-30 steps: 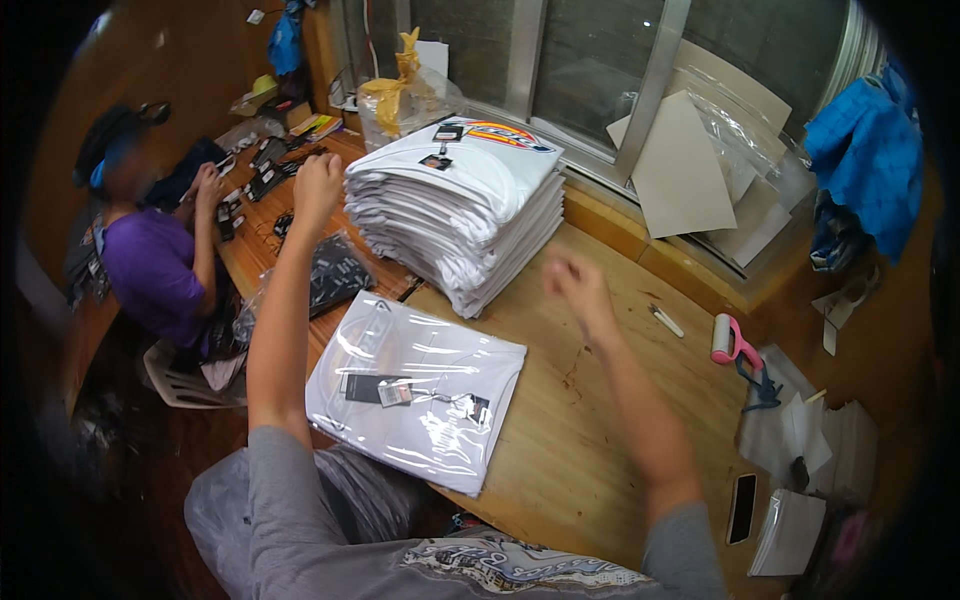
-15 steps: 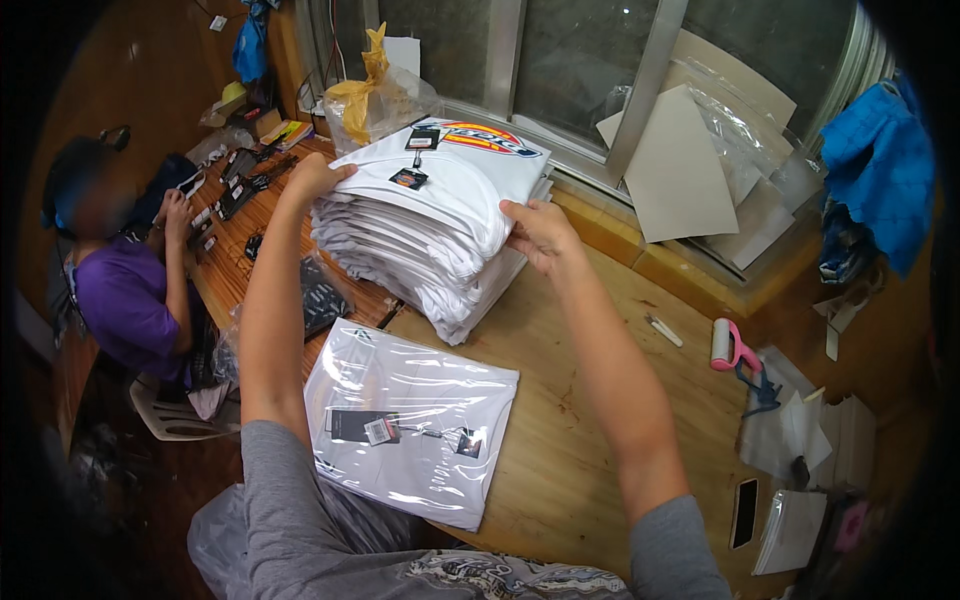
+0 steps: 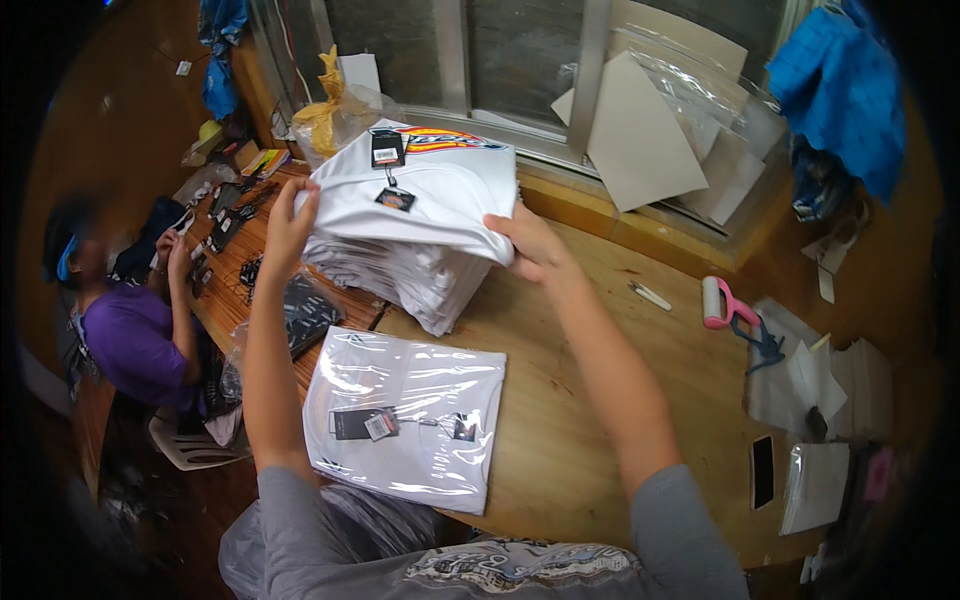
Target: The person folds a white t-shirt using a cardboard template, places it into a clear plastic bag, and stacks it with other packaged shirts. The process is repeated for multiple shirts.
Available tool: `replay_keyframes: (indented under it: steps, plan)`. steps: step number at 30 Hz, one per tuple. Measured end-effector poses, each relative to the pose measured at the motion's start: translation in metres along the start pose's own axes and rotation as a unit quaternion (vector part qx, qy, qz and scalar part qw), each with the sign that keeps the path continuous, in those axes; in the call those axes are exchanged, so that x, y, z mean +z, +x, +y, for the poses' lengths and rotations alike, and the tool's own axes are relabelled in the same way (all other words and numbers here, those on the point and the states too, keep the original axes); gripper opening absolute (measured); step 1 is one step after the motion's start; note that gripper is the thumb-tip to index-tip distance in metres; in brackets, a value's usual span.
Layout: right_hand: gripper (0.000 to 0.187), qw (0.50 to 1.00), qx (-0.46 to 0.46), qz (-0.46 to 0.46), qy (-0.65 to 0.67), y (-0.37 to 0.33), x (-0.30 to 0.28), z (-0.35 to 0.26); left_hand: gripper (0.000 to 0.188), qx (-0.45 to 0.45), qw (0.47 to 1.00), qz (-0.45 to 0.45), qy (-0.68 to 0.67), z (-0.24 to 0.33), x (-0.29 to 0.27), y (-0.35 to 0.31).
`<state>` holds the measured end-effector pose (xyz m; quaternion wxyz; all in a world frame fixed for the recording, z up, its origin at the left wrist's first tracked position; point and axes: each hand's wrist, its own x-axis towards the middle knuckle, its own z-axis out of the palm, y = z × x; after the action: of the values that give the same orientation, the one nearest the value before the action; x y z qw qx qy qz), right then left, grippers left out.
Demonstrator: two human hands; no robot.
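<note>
A folded white T-shirt (image 3: pixel 430 205) with a coloured print and black hang tags (image 3: pixel 387 150) lies on top of a stack of white shirts (image 3: pixel 400 280). My left hand (image 3: pixel 293 215) pinches its left near corner. At the right near corner, my right hand (image 3: pixel 530 243) grips the same shirt, thumb on top and the other fingers underneath. The shirt's near edge is lifted a little off the stack. Closer to me, a folded shirt in a clear plastic bag (image 3: pixel 405 420) lies flat on the table, its dark tag showing through.
On the right of the wooden table (image 3: pixel 590 400) are a white pen-like tool (image 3: pixel 652 296), a pink-handled roller (image 3: pixel 722 303), a phone (image 3: pixel 762 472) and plastic sheets. Cardboard (image 3: pixel 645 135) leans by the window. At left, a person in purple (image 3: pixel 140 340) handles small items.
The top shirt's near edge has come up off the stack in both hands and drawn slightly toward me. The whole view has shifted a little.
</note>
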<state>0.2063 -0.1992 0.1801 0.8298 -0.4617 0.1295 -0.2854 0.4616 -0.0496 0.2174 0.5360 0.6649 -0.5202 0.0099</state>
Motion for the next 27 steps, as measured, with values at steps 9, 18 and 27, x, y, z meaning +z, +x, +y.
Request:
replay_keyframes:
  steps: [9,18,27]
  plan:
    - [0.059,0.967,-0.022,0.141,-0.211,-0.306,-0.071,0.006,0.019,0.183,0.982,-0.021,0.043,0.102,0.096,-0.252]
    - [0.058,0.919,0.111,0.351,-0.14,-0.573,-0.133,0.087,0.029,0.065,0.951,-0.301,-0.028,0.173,0.191,-0.452]
    - [0.024,0.778,0.13,0.516,-0.335,-0.644,-0.162,0.015,0.022,0.022,0.951,-0.257,0.172,0.215,0.228,-0.426]
